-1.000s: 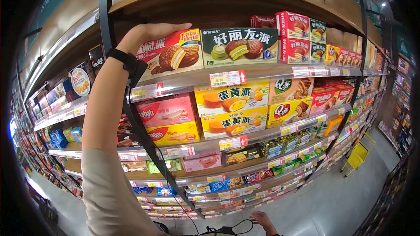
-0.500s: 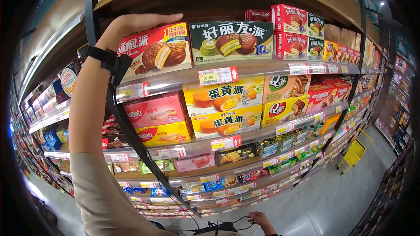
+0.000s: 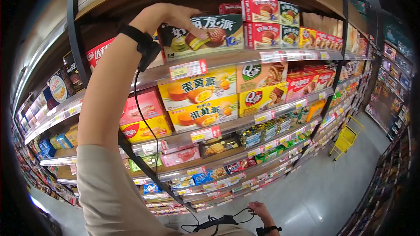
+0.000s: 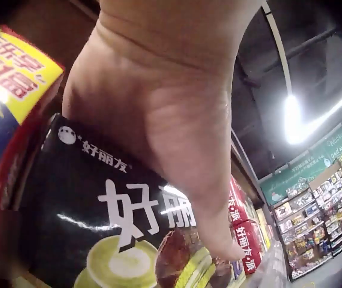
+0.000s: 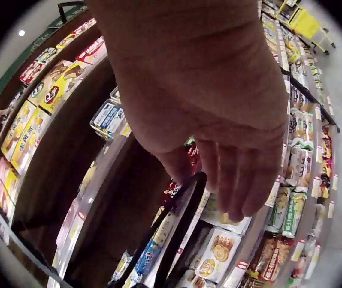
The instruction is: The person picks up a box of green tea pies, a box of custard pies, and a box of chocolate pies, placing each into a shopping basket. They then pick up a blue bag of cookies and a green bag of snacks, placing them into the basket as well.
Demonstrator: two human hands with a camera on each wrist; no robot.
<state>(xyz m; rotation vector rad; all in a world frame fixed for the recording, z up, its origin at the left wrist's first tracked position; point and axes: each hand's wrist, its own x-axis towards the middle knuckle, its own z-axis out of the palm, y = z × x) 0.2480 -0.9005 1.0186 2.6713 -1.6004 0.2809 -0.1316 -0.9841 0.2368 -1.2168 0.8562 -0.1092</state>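
Note:
My left hand (image 3: 173, 15) grips the dark green pie box (image 3: 210, 46) on the upper shelf, its thumb across the front and the other fingers over the top edge. In the left wrist view, the palm (image 4: 159, 108) lies against the top of that box (image 4: 69, 210), and the thumb comes down over its printed front. Low in the head view, my right hand (image 3: 260, 210) holds a loop of black cable (image 3: 242, 212). The right wrist view shows that cable (image 5: 186, 222) bending between the thumb and forefinger of the hand (image 5: 201, 108), whose other fingers hang loosely.
A red box (image 3: 98, 54) stands left of the green one, partly behind my forearm. Small red boxes (image 3: 264, 35) are stacked on its right. Yellow pie boxes (image 3: 201, 89) fill the shelf below. A black upright (image 3: 144, 164) divides the shelving. A yellow cart (image 3: 345, 137) stands on the floor.
My left hand has moved right from the top of the red box to the green box and taken hold of it. The head view has shifted right. My right hand still holds the cable.

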